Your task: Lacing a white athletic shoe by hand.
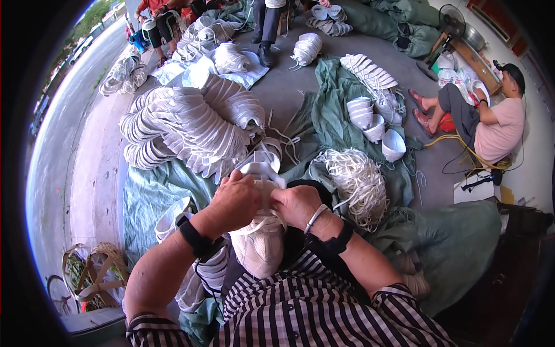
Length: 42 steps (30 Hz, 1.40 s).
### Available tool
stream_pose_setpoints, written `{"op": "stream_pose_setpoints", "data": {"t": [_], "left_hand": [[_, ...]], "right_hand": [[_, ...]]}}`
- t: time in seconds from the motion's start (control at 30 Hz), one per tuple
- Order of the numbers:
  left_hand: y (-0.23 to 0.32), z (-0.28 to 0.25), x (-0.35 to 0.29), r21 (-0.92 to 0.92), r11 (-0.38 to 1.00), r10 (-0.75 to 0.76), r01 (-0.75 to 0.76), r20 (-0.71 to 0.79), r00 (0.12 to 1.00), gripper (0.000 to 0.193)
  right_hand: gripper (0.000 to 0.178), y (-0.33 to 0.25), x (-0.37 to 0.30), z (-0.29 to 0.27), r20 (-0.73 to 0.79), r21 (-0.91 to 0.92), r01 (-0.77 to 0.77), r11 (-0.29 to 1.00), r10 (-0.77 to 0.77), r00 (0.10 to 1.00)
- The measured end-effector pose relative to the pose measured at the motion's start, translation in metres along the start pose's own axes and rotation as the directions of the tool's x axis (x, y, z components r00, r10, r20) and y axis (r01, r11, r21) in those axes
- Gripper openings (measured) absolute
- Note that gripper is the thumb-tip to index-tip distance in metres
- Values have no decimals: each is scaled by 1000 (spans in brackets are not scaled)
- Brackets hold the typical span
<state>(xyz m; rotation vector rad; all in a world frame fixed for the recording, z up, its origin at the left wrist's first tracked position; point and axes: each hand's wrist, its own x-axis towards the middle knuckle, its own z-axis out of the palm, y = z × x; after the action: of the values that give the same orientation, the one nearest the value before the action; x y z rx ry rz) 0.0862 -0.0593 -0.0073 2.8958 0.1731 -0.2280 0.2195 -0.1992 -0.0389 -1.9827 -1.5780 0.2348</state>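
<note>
A pale sneaker upper (257,251) rests on my lap with its toe toward me, a white lace crossing its front. My left hand (233,199) is closed on the upper's left edge near the tongue. On the other side, my right hand (298,203) pinches the right edge beside the lacing. The fingertips partly hide the lace, so I cannot tell whether they grip it too. Just beyond my hands lies another white shoe upper (267,151). A tangled heap of white shoelaces (355,182) sits to the right of my right hand.
Big stacks of nested white uppers (185,124) lie ahead on the left. More uppers (370,72) rest on a green tarp (332,104). A seated co-worker (491,121) is at the right, near a fan (451,23). A woven basket (95,272) stands at the lower left.
</note>
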Motion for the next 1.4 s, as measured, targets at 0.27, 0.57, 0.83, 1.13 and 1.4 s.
{"op": "stream_pose_setpoints", "data": {"t": [0.27,0.57,0.83,1.13,1.4], "left_hand": [[8,-4,-3,-20,998,-63,62,-85,994,15],[6,-6,-3,-63,994,-91,85,-93,992,12],[10,-9,0,-43,995,-96,94,-46,994,16],[12,-6,-1,-30,998,-60,59,-57,997,14],[13,-8,-6,-114,992,-77,55,-191,979,6]], "right_hand": [[13,12,9,-4,136,-84,262,961,-250,959],[9,-8,-4,-8,35,4,51,999,-51,998],[11,8,0,-4,116,-75,193,978,-184,976],[12,6,5,5,34,-123,389,913,-388,921],[12,-7,-8,9,65,-139,27,990,-18,998]]}}
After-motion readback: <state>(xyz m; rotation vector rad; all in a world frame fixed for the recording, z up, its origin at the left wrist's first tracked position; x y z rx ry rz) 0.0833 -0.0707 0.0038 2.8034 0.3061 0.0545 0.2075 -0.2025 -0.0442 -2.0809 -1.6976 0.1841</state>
